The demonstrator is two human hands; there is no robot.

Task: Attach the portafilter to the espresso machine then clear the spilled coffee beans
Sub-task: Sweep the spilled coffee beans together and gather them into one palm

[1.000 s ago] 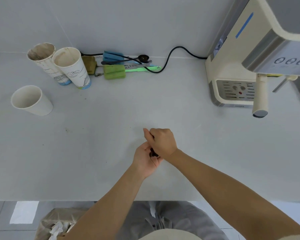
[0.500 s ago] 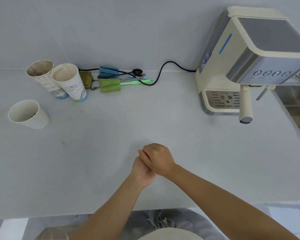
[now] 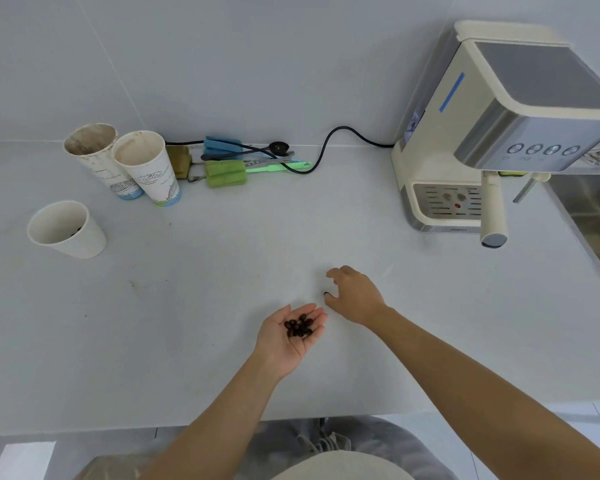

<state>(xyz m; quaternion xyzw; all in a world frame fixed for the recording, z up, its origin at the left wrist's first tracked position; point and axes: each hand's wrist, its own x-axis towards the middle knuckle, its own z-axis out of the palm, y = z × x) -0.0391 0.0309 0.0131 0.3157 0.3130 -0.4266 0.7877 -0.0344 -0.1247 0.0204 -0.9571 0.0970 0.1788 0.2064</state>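
My left hand (image 3: 289, 337) lies palm up over the counter, cupping several dark coffee beans (image 3: 299, 326). My right hand (image 3: 355, 294) hovers just to its right, fingers spread, with one bean (image 3: 326, 293) on the counter by its thumb. The cream espresso machine (image 3: 499, 129) stands at the right, and the portafilter (image 3: 493, 209) sits in it with its cream handle pointing toward me.
A white paper cup (image 3: 68, 230) with something dark inside stands at the left. Two used paper cups (image 3: 125, 164) stand behind it. Green and blue sponges, a scoop and a black cable (image 3: 323, 150) lie along the wall. A metal sink (image 3: 593, 209) is at the far right.
My hands were clasped together over the beans; now they have parted. The left palm has turned up showing the beans and the right hand has moved right, fingers apart.
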